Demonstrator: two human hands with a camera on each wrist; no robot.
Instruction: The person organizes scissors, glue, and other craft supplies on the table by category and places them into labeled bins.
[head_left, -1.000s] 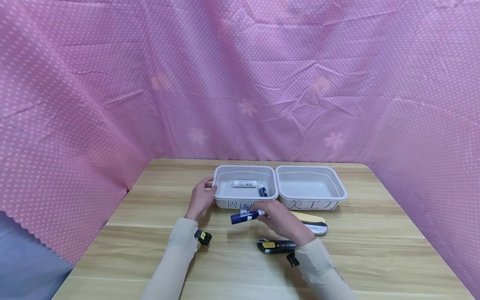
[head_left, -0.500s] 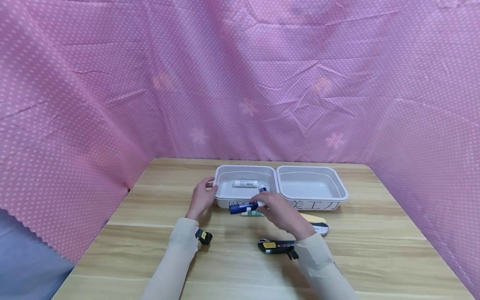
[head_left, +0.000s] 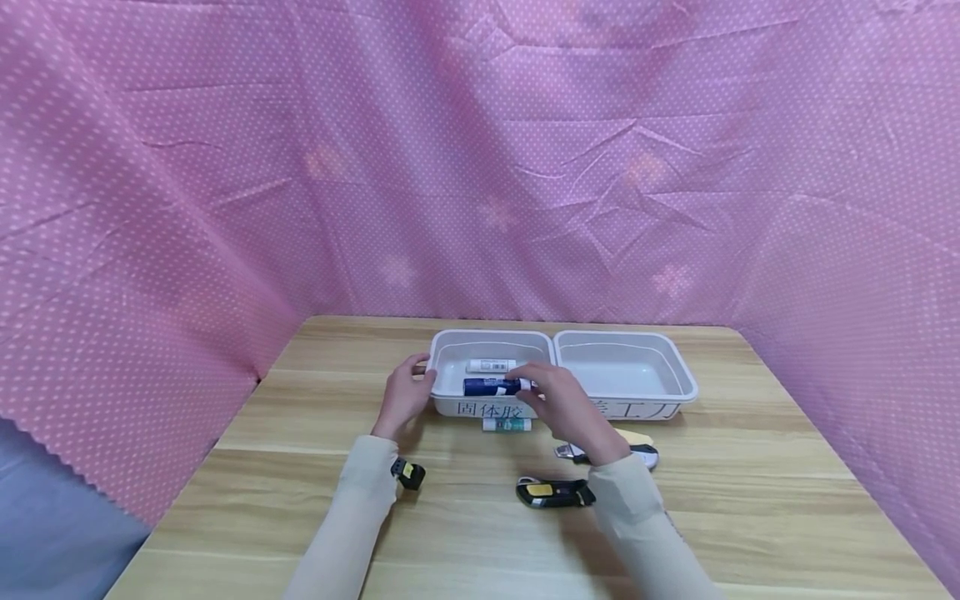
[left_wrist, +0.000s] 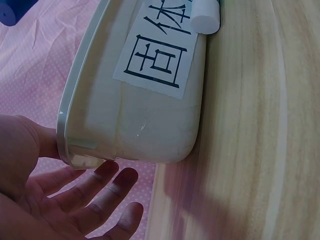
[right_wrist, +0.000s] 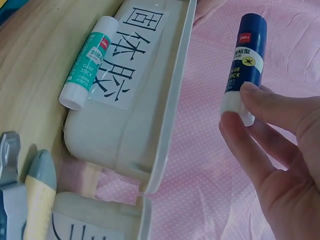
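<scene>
My right hand (head_left: 558,400) pinches a blue glue stick (right_wrist: 246,60) by its white end, between thumb and fingers. In the head view this glue stick lies across the front part of the left white plastic box (head_left: 491,333), above it. At that box's left corner, my left hand (head_left: 406,398) holds the rim, thumb over the edge and fingers along the outer end wall (left_wrist: 125,130). Inside the box lies a white glue stick (head_left: 491,366). A green-and-white glue stick (right_wrist: 87,65) lies on the table against the box's labelled front.
A second white plastic box (head_left: 626,335), also labelled, stands close on the right. On the wooden table (head_left: 750,467) in front lie a black-and-yellow utility knife (head_left: 553,492), a grey-and-black utility knife (head_left: 645,455) and a yellow-handled one (right_wrist: 40,195). Pink dotted cloth (head_left: 480,167) hangs behind.
My right hand has raised the blue glue stick from in front of the left box up and forward to over it. The green-and-white glue stick has come into full view. My left hand stays put.
</scene>
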